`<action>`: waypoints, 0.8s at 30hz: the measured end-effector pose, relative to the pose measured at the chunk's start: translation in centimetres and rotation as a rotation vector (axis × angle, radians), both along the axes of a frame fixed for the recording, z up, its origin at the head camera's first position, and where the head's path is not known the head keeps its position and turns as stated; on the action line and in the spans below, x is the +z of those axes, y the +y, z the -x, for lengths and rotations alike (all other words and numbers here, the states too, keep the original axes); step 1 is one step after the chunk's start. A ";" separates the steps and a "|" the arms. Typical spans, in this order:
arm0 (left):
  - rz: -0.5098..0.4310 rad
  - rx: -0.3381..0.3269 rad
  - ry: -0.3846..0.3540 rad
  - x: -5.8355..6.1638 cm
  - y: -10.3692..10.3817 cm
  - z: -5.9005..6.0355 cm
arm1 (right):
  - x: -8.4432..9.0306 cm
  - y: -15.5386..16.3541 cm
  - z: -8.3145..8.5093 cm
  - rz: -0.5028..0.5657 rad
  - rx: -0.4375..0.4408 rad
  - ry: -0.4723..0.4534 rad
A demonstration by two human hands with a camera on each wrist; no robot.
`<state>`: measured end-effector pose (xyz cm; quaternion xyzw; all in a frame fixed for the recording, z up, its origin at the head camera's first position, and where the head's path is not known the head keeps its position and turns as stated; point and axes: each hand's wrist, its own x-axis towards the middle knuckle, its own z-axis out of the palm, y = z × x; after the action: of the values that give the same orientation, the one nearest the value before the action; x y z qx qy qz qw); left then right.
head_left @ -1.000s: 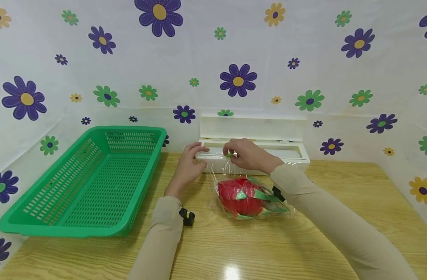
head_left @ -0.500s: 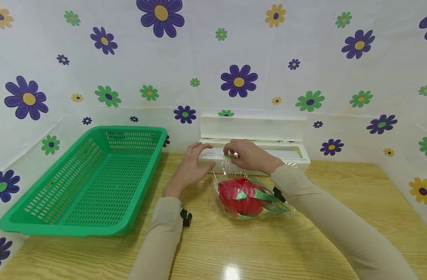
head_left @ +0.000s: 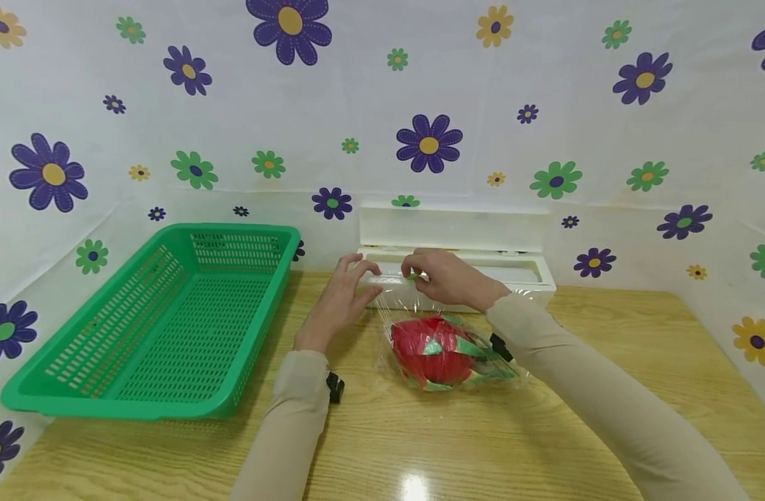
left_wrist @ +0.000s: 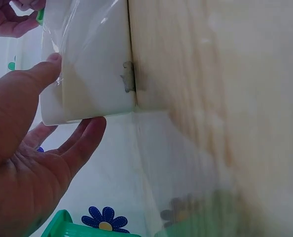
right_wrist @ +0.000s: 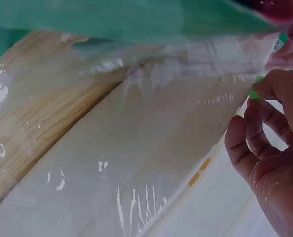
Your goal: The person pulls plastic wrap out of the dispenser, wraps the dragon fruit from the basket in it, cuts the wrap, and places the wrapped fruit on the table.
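A red dragon fruit point(head_left: 429, 348) with green scales lies on the wooden table point(head_left: 608, 362) under clear cling film point(head_left: 407, 300). The film runs up to a white dispenser box point(head_left: 523, 275) behind it, whose lid point(head_left: 457, 228) stands open. My right hand point(head_left: 412, 273) pinches a small green slider point(right_wrist: 255, 93) on the box's front rail. My left hand point(head_left: 351, 285) rests at the box's left end, its thumb point(left_wrist: 47, 69) against the film on the front face and its fingers point(left_wrist: 87, 138) lying straight round the corner.
A green slotted plastic basket point(head_left: 169, 410) with nothing in it sits on the left of the table. Flower-print sheets wall in the back and both sides. Bare wood lies in front of the fruit and to the right.
My left hand has shifted slightly right, closing onto the dispenser's left end. The right hand, the slider and the fruit have stayed where they were.
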<state>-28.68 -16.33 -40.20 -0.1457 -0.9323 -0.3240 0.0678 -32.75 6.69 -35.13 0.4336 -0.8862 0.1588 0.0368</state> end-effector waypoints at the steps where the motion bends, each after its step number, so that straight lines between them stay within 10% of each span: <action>1: 0.000 0.001 -0.002 0.0 0.0 0.0 | 0.0 0.1 0.0 -0.007 -0.007 -0.005; 24: -0.042 0.007 -0.022 -0.1 -0.1 0.1 | 0.2 2.5 -0.3 0.000 -0.033 0.002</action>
<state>-28.76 -16.40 -40.33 -0.1374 -0.9265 -0.3449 0.0617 -32.42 9.18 -34.97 0.4190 -0.8933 0.1575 0.0403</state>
